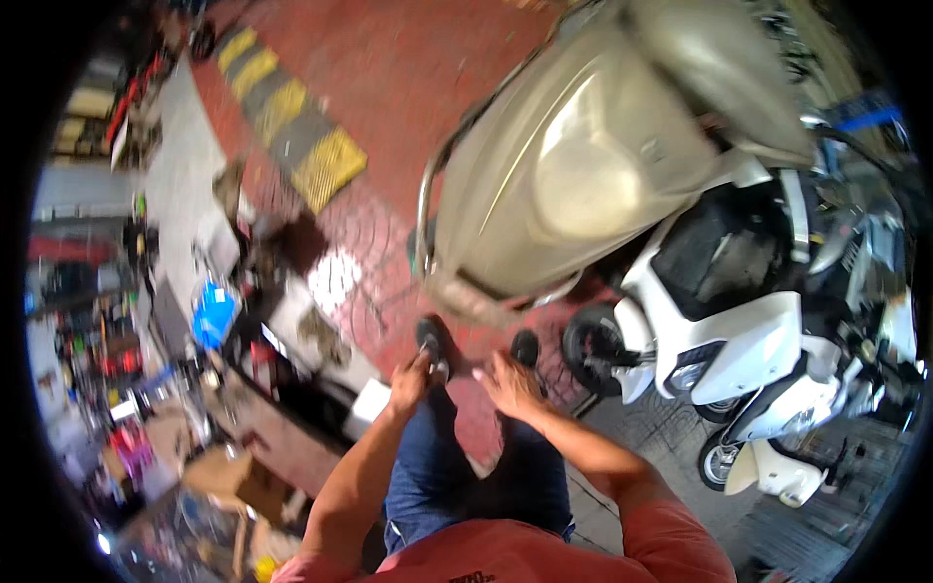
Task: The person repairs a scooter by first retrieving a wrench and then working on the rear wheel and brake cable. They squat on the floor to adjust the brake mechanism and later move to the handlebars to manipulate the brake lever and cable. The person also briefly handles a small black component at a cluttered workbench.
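My left hand (412, 381) is closed in front of my left knee, above my dark shoe (433, 336). A small shiny bit shows at its fingertips, too blurred to name. My right hand (515, 391) hangs over the red floor with its thumb and fingers apart and nothing visible in it. Ahead of both hands, slightly to the right, stands a large gold-beige scooter (544, 175) with a chrome rail (425, 209) along its side. Neither hand touches it.
White scooters (714, 355) are parked close together on the right. A yellow-and-black ramp (292, 121) lies on the red floor at the far left. The left side holds a cluttered workbench (277, 428), a cardboard box (238, 481) and a blue package (216, 313).
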A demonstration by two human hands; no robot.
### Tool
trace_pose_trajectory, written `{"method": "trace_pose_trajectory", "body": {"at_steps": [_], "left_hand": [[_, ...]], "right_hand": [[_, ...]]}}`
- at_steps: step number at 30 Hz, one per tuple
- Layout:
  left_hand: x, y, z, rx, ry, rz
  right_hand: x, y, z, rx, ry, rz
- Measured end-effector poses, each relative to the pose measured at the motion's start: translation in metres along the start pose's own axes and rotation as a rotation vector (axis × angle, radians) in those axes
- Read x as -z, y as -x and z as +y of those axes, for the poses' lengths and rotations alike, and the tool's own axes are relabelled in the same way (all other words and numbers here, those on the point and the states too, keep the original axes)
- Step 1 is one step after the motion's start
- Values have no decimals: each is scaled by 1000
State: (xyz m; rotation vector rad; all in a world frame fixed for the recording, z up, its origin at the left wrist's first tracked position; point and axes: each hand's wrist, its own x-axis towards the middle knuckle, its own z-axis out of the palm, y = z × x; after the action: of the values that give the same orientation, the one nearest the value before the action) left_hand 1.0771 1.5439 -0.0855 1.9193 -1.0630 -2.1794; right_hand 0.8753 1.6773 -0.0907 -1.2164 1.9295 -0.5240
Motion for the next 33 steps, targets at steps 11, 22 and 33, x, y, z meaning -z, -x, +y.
{"method": "trace_pose_trajectory", "body": {"at_steps": [11,22,33], "left_hand": [[-135,-37,-286,334,-29,211],[-161,111,-208,278,-322,-153],[-46,-130,-171,-48,-930,-374]], "right_hand": [[-189,54,65,151,-141,-178],[-68,174,-42,-31,-81,-151],[-219,-6,90,-299,-634,158]]}}
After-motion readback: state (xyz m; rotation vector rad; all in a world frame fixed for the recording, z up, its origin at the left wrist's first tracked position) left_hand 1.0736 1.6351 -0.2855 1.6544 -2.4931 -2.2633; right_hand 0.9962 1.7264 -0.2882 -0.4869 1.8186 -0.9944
